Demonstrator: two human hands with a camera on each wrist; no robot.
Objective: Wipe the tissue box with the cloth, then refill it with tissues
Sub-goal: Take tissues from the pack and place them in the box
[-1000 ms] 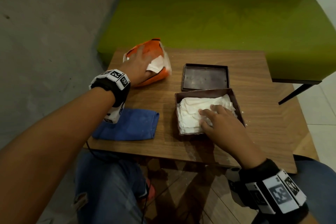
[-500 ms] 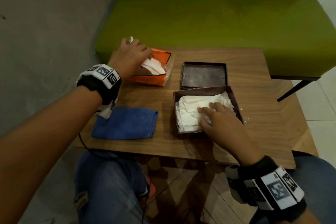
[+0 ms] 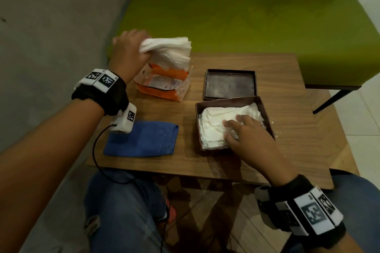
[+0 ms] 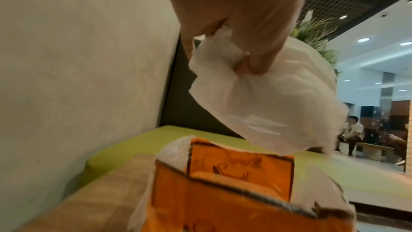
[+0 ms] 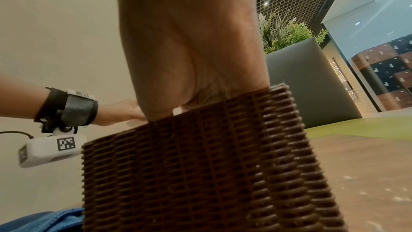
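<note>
At upper left, the left hand holds a clenched grip on a thick white wad of tissues half out of the torn orange plastic pack. The right hand, fingers flat, presses the tissues already in the brown woven tissue box at centre right of the wooden table. The light pack may lift with the wad, or loose sheets may spill, since nothing pins the pack down.

White tissues are showing above an orange pack. The tissue box is showing dark brown ribbed weave, its lid dark brown. The cloth is looking blue, the tabletop wood-grained brown, the bench lime green.
</note>
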